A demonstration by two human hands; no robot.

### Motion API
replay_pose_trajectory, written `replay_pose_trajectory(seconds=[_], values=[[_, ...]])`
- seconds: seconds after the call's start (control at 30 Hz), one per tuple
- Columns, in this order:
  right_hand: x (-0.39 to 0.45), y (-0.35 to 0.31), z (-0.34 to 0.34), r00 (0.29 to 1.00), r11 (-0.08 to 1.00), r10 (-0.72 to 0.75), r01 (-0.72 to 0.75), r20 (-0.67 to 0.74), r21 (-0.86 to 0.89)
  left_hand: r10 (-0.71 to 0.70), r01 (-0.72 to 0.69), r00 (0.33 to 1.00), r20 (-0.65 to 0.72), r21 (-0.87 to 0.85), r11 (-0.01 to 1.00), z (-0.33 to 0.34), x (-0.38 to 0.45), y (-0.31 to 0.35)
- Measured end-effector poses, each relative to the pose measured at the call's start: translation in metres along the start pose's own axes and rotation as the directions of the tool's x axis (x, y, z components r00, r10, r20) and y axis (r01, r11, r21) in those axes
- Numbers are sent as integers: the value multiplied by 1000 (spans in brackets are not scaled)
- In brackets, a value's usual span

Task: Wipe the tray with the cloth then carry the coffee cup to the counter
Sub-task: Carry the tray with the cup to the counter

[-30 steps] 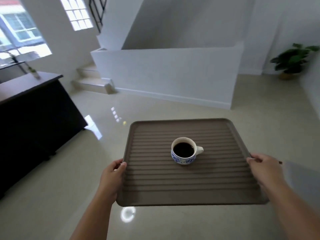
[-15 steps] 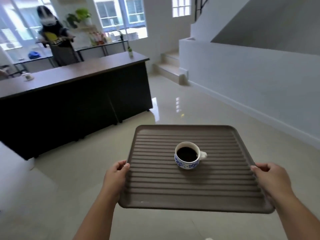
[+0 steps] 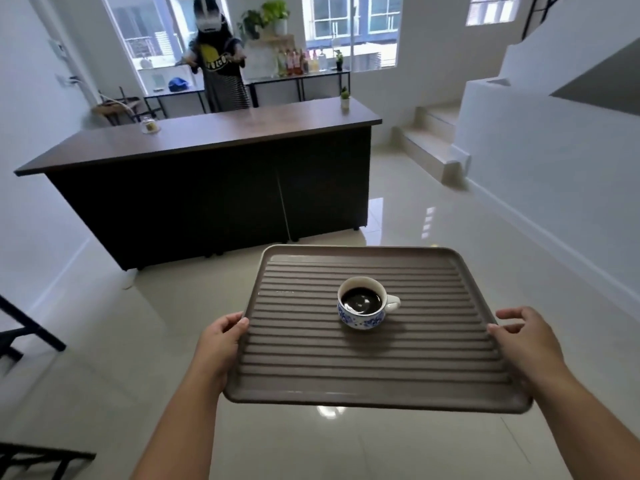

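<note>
one coffee cup point(image 3: 362, 303) mid-tray point(image 3: 363, 379), btwn left hand point(image 3: 218, 344) & right hand point(image 3: 526, 344)

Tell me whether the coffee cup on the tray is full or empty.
Mostly full: dark coffee fills the coffee cup close to its white rim, and it stands upright on the ribbed tray.

One camera sits on the person's head. It looks forward and down, close over the tray point(image 3: 363, 398), toward the counter point(image 3: 207, 133) farther off.
</note>
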State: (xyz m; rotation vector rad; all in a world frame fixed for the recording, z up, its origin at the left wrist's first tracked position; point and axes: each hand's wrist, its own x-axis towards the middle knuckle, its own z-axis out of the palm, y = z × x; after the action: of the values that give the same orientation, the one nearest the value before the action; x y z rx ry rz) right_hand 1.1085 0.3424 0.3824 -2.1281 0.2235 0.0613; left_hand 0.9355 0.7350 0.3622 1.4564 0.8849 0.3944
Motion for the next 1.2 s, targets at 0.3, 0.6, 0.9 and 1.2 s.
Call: replay_pose_trajectory(seconds=[0.3, 0.6, 0.9, 1.2], values=[[151, -68, 84, 997, 997, -55, 51, 52, 65, 9, -11, 998, -58, -35, 999, 50, 150, 41], [296, -166, 159, 997, 990, -60, 53, 43, 134, 36, -37, 995, -93, -8, 999, 99, 315, 111], [463, -251, 242, 990, 978, -85, 61, 111, 201, 62, -65, 984, -169, -17, 998, 167, 464, 171], [629, -357, 318, 959, 977, -164, 125, 230, 172, 45, -45, 966, -254, 5, 999, 235, 607, 244]])
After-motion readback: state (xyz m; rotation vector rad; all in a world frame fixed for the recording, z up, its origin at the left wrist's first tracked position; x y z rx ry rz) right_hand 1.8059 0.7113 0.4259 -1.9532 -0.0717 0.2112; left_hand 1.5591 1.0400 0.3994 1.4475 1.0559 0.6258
